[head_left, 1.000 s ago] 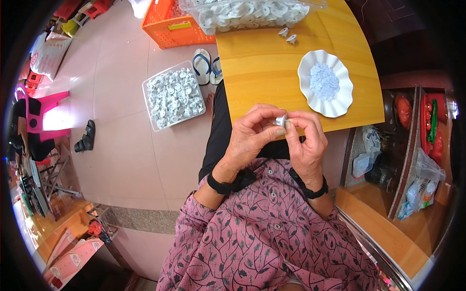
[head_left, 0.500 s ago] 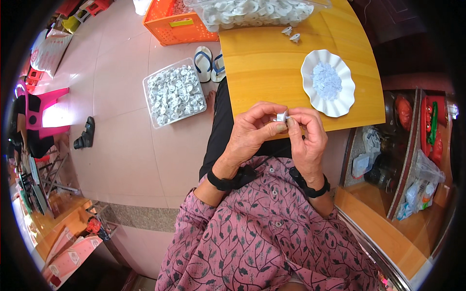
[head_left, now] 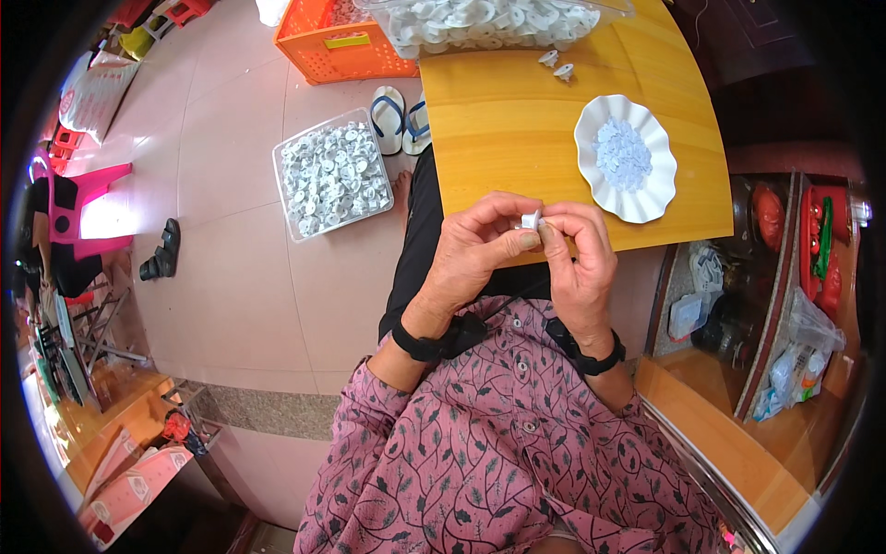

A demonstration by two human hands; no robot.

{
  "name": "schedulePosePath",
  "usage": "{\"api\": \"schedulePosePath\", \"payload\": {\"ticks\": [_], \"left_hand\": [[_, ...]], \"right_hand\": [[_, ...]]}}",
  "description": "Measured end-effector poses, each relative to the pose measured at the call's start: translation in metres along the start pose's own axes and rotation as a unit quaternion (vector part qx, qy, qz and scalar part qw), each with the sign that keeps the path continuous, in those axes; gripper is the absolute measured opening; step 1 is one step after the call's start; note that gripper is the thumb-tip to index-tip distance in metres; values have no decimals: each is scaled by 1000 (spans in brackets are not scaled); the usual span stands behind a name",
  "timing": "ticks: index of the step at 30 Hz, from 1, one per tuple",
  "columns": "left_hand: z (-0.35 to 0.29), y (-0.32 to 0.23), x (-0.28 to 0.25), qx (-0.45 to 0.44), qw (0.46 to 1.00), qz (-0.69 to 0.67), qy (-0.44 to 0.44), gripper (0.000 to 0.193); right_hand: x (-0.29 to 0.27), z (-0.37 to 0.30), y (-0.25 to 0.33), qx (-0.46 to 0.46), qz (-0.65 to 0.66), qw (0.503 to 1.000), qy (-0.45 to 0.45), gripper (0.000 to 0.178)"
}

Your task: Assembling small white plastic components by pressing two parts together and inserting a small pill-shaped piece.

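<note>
My left hand (head_left: 475,245) pinches a small white plastic part (head_left: 531,221) between thumb and fingers, just over the near edge of the table. The thumb and fingers of my right hand (head_left: 579,249) are pressed together at the right side of that part. Whatever lies between those right fingertips is too small and covered to make out. To the right of my hands, a white scalloped dish (head_left: 658,197) holds a heap of small pale bluish chips (head_left: 622,155). Two loose white parts (head_left: 563,71) lie farther back on the yellow wooden table (head_left: 498,120).
A clear tub (head_left: 392,42) of white parts stands at the table's far edge. Another tub (head_left: 279,180) of parts sits on the floor, near flip-flops (head_left: 388,120) and an orange crate (head_left: 309,55). Shelves (head_left: 766,305) stand at right; a person by a pink chair (head_left: 97,189) is at left.
My right fingertips have closed in against the white part and shifted slightly left. The part sits a little more upright in my left fingers. Little else has moved.
</note>
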State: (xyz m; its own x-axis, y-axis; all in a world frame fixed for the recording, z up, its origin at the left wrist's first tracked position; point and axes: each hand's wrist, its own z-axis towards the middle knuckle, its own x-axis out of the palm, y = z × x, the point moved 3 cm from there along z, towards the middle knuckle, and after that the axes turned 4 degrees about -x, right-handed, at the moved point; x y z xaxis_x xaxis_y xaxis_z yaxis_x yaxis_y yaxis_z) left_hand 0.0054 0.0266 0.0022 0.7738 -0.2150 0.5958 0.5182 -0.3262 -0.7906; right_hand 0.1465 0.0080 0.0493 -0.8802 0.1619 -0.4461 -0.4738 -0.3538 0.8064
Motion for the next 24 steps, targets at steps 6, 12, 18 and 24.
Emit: {"api": "schedulePosePath", "payload": {"ticks": [6,12,18,24], "left_hand": [[2,3,0,-27,997,-75,-2,31],[3,3,1,-33,996,-77,-2,32],[1,4,0,-30,999,-37,0,31],[-1,3,-2,-34,999,10,-16,28]], "right_hand": [[-1,-2,-8,53,99,994,-16,4],[-1,0,-5,89,126,988,-18,4],[-5,3,1,21,-15,1000,9,4],[1,3,3,-54,-37,998,-10,9]]}}
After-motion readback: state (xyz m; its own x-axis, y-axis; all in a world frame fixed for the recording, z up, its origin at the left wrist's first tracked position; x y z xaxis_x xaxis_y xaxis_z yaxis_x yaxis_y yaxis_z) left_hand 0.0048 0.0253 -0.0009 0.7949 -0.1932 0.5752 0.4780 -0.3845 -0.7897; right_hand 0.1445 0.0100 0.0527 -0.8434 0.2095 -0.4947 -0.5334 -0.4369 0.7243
